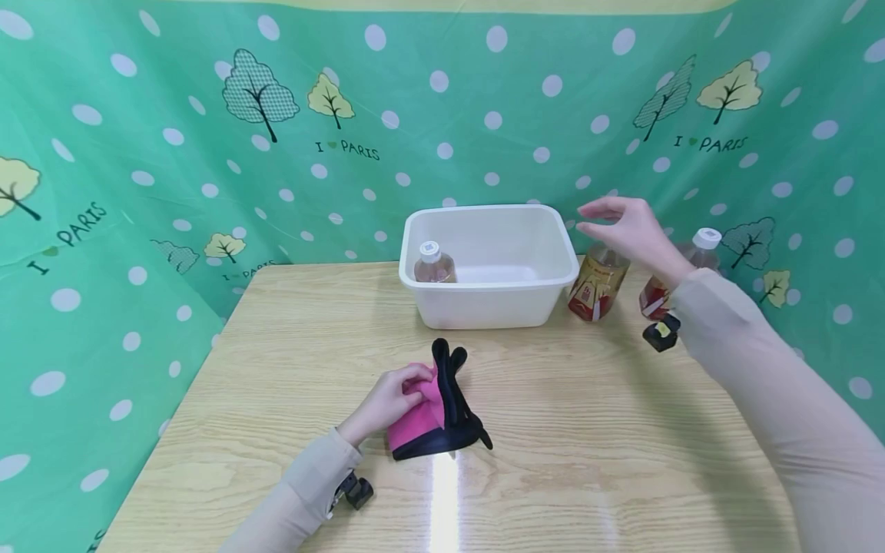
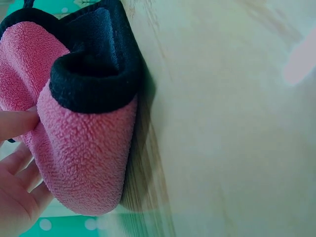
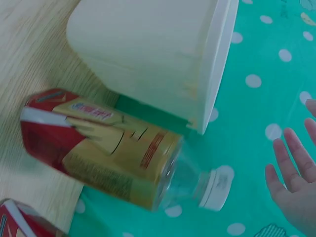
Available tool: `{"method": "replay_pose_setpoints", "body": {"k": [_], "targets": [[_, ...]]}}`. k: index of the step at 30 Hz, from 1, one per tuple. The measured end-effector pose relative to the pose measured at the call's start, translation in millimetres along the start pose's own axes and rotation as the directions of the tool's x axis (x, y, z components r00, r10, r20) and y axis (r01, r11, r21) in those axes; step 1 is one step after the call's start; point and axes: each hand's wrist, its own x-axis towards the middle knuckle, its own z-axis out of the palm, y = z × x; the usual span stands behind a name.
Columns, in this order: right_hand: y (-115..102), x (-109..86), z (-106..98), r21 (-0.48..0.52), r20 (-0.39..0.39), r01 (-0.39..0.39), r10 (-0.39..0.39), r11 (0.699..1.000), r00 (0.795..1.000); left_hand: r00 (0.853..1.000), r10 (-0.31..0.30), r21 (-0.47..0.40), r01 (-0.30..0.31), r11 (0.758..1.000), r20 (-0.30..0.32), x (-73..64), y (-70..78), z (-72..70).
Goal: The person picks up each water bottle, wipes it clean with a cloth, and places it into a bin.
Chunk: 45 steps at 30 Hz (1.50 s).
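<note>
Three bottles (image 1: 598, 283), one bin (image 1: 494, 309), left fingers (image 1: 413, 373) round one pink cloth (image 1: 413, 425), right fingers (image 1: 614, 205) apart

Pink fleece (image 2: 84, 138) cropped in left-wrist view
</note>
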Motion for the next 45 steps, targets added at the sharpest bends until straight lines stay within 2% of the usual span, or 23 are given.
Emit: {"method": "replay_pose_setpoints", "body": {"k": [11,20,28,34,45], "targets": [[26.4,-4.1,-8.1,-0.023,-0.018,-0.019,0.018,1.0,1.0,1.0,-0.021,-0.011,0.021,1.0,-0.001,-0.6,0.5,0.6],[41.9,-3.1,-9.2,0.006,-0.021,-0.059,0.059,0.998,0.998,1.0,-0.017,-0.01,0.017,1.0,-0.009,-0.7,0.0,1.4],[59.8,-0.7,-7.8,-0.01,-0.017,-0.107,0.106,0.994,0.994,1.0,-0.029,-0.021,0.028,0.999,-0.007,-0.5,0.4,1.4],[65.0,-2.5,-6.7,0.014,-0.009,-0.121,0.121,0.993,0.993,1.0,-0.018,-0.019,0.018,1.0,-0.012,-0.8,0.3,1.2],[70.0,-3.0,-3.2,0.041,-0.044,-0.127,0.129,0.991,0.991,1.0,-0.017,-0.018,0.017,1.0,-0.01,-0.9,-0.4,1.1]]}}
